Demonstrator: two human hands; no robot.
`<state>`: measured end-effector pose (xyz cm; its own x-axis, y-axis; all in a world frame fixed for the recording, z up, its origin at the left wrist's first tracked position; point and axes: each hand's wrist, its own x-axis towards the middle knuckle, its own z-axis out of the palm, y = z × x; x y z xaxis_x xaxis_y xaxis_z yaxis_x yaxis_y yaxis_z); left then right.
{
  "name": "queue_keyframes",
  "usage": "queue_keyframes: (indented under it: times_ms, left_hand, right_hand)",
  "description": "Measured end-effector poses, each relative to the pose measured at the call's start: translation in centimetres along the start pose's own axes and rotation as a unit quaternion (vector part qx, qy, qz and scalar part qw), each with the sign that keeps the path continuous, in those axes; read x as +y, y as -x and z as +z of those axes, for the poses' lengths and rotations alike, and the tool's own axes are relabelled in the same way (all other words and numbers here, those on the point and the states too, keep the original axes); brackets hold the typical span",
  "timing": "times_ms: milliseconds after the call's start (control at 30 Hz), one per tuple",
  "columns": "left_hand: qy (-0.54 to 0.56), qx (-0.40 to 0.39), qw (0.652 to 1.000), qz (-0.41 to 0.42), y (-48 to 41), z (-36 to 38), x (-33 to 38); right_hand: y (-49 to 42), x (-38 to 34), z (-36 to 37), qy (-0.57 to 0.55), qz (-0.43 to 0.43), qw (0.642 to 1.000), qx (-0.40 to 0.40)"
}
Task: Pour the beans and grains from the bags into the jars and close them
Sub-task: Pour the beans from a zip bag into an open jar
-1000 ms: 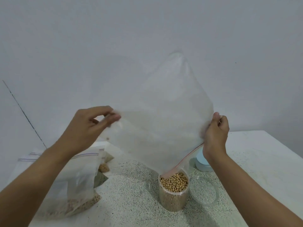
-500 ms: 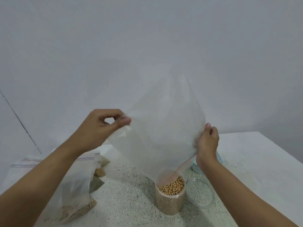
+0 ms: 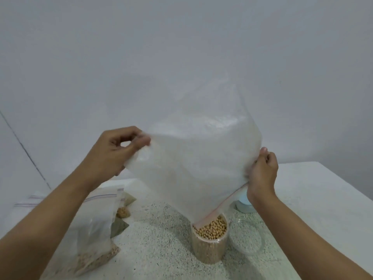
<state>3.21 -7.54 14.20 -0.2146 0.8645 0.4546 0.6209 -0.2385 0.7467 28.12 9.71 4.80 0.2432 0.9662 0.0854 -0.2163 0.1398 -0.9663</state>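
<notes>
A large clear zip bag [image 3: 197,158] hangs upside down, its red-striped mouth corner dipping into a clear jar [image 3: 209,249] filled to the brim with pale yellow beans [image 3: 211,229]. No beans show inside the bag. My left hand [image 3: 115,152] pinches the bag's upper left edge between thumb and fingers. My right hand [image 3: 262,172] pinches the bag's right edge near the zip strip. Both hands hold it above the jar.
A clear round lid [image 3: 247,238] lies right of the jar, and a pale blue lid or jar [image 3: 243,205] stands behind it. At the left, several zip bags of grains [image 3: 94,253] and beans [image 3: 122,213] lie on the speckled white table [image 3: 161,249].
Both hands have shifted slightly and the bag has crumpled and puffed; its mouth corner stays in the jar. The camera view has moved a little.
</notes>
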Motion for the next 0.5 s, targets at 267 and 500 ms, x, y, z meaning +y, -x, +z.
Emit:
queue_keyframes:
  times_ms: [267,500]
  left_hand:
    - [0.008,0.002,1.0,-0.011,0.0,0.3,-0.4]
    - [0.017,-0.011,0.999,-0.025,-0.1,0.9,-0.7]
  right_hand:
    - [0.3,-0.3,-0.3,-0.007,-0.03,1.0,-0.008]
    - [0.1,-0.7,-0.1,-0.003,-0.062,0.998,-0.02]
